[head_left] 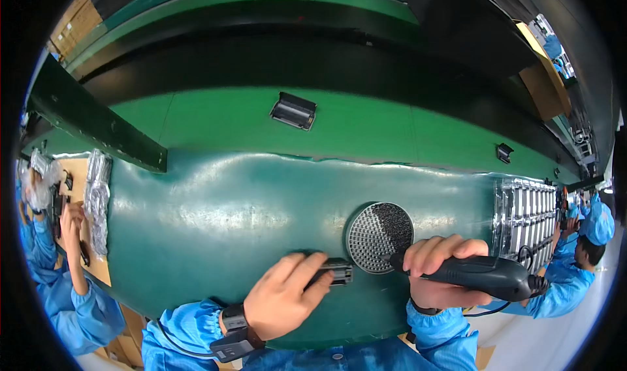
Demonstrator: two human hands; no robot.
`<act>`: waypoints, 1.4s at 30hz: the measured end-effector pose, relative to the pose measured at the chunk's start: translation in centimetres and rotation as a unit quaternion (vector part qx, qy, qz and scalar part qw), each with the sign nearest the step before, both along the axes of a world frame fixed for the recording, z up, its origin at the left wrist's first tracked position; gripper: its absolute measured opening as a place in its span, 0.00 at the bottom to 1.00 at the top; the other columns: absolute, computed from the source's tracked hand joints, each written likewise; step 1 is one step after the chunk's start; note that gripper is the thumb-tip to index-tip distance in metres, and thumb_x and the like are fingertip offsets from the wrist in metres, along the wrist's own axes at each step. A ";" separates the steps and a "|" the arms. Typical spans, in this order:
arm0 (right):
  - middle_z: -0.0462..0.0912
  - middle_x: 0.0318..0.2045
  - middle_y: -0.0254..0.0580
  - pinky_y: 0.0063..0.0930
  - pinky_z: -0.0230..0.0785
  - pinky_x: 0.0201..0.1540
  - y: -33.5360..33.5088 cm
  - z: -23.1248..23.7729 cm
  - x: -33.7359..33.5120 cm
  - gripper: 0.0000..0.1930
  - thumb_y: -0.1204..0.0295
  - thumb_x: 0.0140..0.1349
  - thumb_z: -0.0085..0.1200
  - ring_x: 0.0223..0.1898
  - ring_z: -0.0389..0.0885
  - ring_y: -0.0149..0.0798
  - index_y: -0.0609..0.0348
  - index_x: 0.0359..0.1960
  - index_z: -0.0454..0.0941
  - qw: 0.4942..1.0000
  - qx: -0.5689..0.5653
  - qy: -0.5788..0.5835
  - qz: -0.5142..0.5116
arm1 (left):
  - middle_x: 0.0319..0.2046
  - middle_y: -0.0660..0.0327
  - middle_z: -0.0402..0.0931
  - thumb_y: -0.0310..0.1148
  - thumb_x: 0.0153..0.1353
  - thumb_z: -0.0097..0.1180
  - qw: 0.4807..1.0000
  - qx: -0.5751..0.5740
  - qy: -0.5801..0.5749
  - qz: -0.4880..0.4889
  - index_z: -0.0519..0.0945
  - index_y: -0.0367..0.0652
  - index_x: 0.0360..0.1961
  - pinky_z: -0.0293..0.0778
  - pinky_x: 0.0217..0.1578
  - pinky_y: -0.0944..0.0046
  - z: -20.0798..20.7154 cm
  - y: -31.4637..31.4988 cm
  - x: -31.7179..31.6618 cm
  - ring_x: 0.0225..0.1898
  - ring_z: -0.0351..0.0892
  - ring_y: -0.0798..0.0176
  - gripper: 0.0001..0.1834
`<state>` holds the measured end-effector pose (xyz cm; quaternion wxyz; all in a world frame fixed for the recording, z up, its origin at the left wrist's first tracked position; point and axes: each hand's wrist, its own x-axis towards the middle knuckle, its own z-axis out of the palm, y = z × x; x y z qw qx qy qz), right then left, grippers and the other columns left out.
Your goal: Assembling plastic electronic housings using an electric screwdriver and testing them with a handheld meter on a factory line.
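My right hand (436, 289) is wrapped around a dark electric screwdriver (480, 273), which lies almost level with its tip to the left. That tip is at the lower right edge of a round grey screw dish (369, 243), full of small holes. Small dark screws (394, 222) are heaped in the dish's upper right part. To the left of the dish, my left hand (281, 299) grips a small black plastic housing (339, 272) between thumb and fingers. The hand covers the housing's left end.
A green mat (215, 221) covers the bench. On the green strip beyond lie a black open case (294, 112) and a smaller black part (503, 152). Partitioned clear trays (528, 221) stand at right. A green post (111, 126) rises at left; co-workers (85, 315) sit on both sides.
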<state>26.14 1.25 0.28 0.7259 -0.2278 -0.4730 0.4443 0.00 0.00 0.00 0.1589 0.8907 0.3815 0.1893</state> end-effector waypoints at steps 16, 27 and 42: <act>0.77 0.31 0.47 0.43 0.74 0.24 -1.5 -0.7 -1.2 0.38 0.29 0.69 0.47 0.23 0.78 0.44 0.54 0.54 0.64 0.998 0.008 0.058 -0.006 | 0.55 0.62 0.81 0.40 0.46 0.78 0.992 0.004 -0.120 0.038 0.89 0.48 0.50 0.70 0.48 0.57 -2.2 -0.1 0.4 0.52 0.77 0.54 0.27; 0.78 0.33 0.49 0.47 0.74 0.29 -4.4 2.8 1.3 0.38 0.28 0.69 0.45 0.26 0.78 0.46 0.52 0.56 0.65 0.987 -0.012 0.142 0.075 | 0.39 0.73 0.85 0.35 0.50 0.76 0.977 -0.046 -0.208 -0.017 0.90 0.50 0.38 0.65 0.45 0.62 1.3 -1.1 5.6 0.45 0.78 0.66 0.13; 0.77 0.27 0.42 0.39 0.72 0.23 -1.6 2.2 8.1 0.43 0.21 0.66 0.36 0.21 0.77 0.40 0.50 0.57 0.69 0.981 -0.029 0.175 -0.075 | 0.54 0.64 0.84 0.30 0.56 0.73 0.988 -0.029 -0.142 -0.056 0.90 0.46 0.46 0.72 0.55 0.55 2.1 6.5 13.0 0.55 0.79 0.55 0.15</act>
